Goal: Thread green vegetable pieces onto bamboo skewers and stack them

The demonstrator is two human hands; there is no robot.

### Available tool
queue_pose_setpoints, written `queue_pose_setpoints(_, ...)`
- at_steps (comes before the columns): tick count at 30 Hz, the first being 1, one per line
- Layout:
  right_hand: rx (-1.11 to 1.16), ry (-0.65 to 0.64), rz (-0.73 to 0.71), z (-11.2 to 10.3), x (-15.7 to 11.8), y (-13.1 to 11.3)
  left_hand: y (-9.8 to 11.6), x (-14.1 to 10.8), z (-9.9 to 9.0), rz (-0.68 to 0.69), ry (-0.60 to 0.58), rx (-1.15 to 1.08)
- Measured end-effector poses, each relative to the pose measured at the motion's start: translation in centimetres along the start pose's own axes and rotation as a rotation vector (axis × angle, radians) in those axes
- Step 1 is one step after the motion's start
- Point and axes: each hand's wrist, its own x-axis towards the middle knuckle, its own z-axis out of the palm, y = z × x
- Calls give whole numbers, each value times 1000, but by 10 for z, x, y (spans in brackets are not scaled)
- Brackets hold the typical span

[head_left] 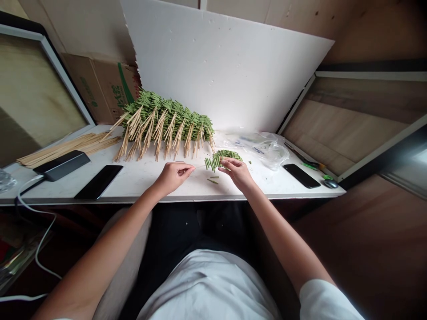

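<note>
Behind the right hand's fingers (227, 162), green pieces (235, 154) are partly hidden.

Both forearms (126, 233) angled inward; left hand (174, 176) in closed pinch, right hand (237, 172) pinching, fingers curled.

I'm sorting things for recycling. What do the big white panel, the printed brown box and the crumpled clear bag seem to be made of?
White panel: likely foam board, matte, given its pitted face and ragged left edge.
Printed box: dull brown cardboard, by its colour and creased seam.
Clear bag: probably thin, glossy plastic film; it is see-through and wrinkled.
</note>
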Motion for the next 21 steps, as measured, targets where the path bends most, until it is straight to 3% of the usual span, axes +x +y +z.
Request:
queue_pose_setpoints(8,-147,-91,-12,-5,2,1,2,3,-3,-20,45,27)
queue_pose_setpoints(12,-615,-174,-167,-13,3,-2,-4,5,-7,-64,125,59)
queue_pose_setpoints(15,-1044,-252,-295,-18,3,4,-10,4,-7,-86,125,70)
queue_pose_setpoints(17,-1192,-267,-347,-19,2,10,-13,3,-5,-87,114,73)
queue_pose_setpoints(21,-1122,-229,-392,-20,4,16,-13,2,-3,-84,106,71)
